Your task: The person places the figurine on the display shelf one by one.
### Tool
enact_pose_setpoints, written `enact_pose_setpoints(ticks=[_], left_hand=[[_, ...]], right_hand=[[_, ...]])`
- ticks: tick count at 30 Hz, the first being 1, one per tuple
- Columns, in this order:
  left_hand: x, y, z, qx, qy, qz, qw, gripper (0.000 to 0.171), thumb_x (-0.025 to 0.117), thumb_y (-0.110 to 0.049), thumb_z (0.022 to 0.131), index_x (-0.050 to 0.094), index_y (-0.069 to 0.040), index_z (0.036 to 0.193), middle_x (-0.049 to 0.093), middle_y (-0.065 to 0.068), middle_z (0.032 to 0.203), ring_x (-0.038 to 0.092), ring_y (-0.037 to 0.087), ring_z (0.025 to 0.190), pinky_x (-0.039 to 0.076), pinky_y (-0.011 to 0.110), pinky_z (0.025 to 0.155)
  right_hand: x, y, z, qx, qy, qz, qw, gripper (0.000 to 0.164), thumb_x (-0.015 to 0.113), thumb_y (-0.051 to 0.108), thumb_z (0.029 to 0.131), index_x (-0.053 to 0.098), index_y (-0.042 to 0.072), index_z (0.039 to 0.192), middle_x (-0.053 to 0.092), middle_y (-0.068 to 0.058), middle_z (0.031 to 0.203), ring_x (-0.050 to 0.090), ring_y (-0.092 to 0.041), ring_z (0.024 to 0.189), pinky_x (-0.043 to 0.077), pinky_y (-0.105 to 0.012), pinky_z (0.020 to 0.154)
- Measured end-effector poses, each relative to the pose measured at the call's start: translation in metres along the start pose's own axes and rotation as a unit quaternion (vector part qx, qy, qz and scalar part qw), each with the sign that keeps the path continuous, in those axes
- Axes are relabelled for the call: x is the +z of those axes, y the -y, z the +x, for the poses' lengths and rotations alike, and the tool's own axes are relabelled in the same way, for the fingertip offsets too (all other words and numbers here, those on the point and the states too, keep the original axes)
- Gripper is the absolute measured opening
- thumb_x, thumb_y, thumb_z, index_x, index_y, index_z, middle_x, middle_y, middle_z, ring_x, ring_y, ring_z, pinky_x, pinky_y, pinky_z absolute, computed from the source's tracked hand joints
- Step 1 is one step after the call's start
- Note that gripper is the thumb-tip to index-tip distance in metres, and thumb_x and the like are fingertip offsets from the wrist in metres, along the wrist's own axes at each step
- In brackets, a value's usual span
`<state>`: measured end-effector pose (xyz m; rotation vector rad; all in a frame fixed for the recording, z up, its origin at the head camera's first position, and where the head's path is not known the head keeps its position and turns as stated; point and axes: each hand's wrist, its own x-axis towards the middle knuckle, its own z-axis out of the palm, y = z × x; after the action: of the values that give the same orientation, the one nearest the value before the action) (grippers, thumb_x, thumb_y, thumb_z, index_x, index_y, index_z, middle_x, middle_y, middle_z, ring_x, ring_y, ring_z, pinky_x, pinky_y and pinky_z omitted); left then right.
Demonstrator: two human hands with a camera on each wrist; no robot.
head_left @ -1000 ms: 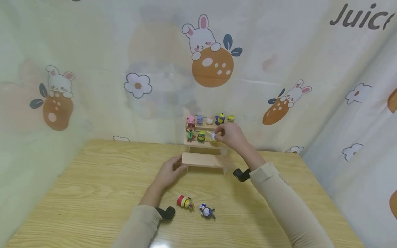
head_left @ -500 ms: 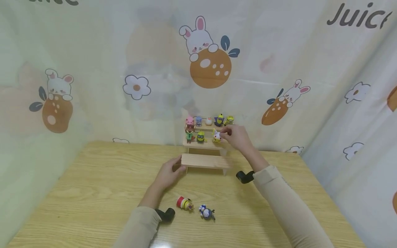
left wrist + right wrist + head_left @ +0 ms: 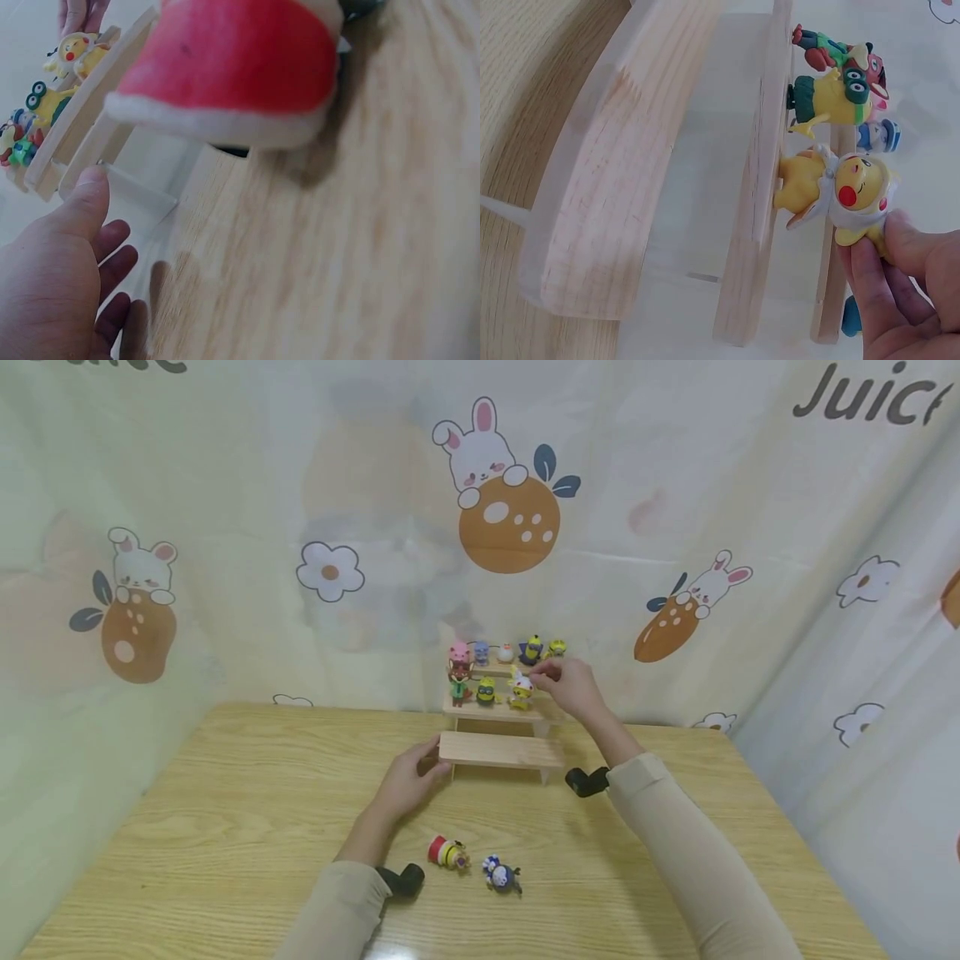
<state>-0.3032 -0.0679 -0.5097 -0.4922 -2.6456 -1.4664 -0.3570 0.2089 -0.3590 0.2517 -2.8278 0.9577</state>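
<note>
My right hand (image 3: 573, 687) pinches the hooded head of a Pikachu figurine (image 3: 802, 184) in a white rabbit-eared hood. Its feet are at the middle step of a tiered wooden display stand (image 3: 501, 750), where it stands upright. To its left on that step are a Minion figurine (image 3: 486, 692) with dark goggles and a fox figurine (image 3: 459, 691) in green. My left hand (image 3: 405, 782) holds the left end of the stand's lowest step, its thumb (image 3: 91, 180) at the board's edge; the index finger is hidden in the left wrist view.
On the table (image 3: 247, 827) in front lie a red-and-yellow figurine (image 3: 448, 853) and a dark blue-and-white one (image 3: 501, 876). A pink figurine (image 3: 460, 652), a white one (image 3: 506, 652) and several others line the top step. A printed curtain (image 3: 405, 610) hangs behind.
The Pikachu figurine went from tilted to upright, shifting a little right and then slightly back left on the middle step with my right hand. My left hand stays at the stand.
</note>
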Motion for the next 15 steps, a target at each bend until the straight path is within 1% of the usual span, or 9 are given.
enact_pose_setpoints(ticks=[2, 9, 11, 15], left_hand=[[-0.0001, 0.0003, 0.0004, -0.001, 0.000, 0.001, 1.0000, 0.063, 0.063, -0.038, 0.090, 0.043, -0.009, 0.142, 0.060, 0.012, 0.129, 0.053, 0.028, 0.124, 0.038, 0.045, 0.110], [0.0000, 0.0003, 0.0008, 0.003, 0.004, 0.007, 1.0000, 0.062, 0.061, -0.038, 0.091, 0.043, -0.010, 0.143, 0.060, 0.012, 0.129, 0.053, 0.028, 0.124, 0.039, 0.046, 0.109], [0.0001, 0.0003, 0.0008, -0.001, 0.005, 0.007, 1.0000, 0.062, 0.061, -0.038, 0.091, 0.042, -0.010, 0.143, 0.060, 0.011, 0.129, 0.053, 0.028, 0.125, 0.039, 0.045, 0.110], [0.0004, 0.0004, 0.0005, 0.001, 0.001, 0.005, 1.0000, 0.062, 0.062, -0.037, 0.090, 0.043, -0.009, 0.142, 0.060, 0.012, 0.129, 0.053, 0.029, 0.124, 0.038, 0.046, 0.110]], right_hand=[[0.0003, 0.0014, 0.0008, -0.005, 0.001, 0.004, 1.000, 0.023, 0.059, 0.027, 0.095, 0.068, 0.010, 0.106, 0.068, -0.012, 0.100, 0.059, -0.024, 0.087, 0.049, -0.033, 0.071], [0.0018, 0.0032, 0.0025, -0.005, 0.001, 0.019, 1.000, 0.023, 0.058, 0.024, 0.095, 0.067, 0.007, 0.108, 0.067, -0.014, 0.108, 0.062, -0.027, 0.099, 0.054, -0.037, 0.080], [0.0022, 0.0036, 0.0025, -0.004, 0.001, 0.022, 1.000, 0.023, 0.058, 0.024, 0.095, 0.067, 0.007, 0.108, 0.067, -0.014, 0.108, 0.063, -0.027, 0.099, 0.054, -0.038, 0.080], [0.0026, 0.0049, 0.0027, -0.005, 0.001, 0.024, 1.000, 0.023, 0.059, 0.024, 0.095, 0.068, 0.007, 0.108, 0.067, -0.014, 0.108, 0.063, -0.027, 0.098, 0.053, -0.036, 0.078]])
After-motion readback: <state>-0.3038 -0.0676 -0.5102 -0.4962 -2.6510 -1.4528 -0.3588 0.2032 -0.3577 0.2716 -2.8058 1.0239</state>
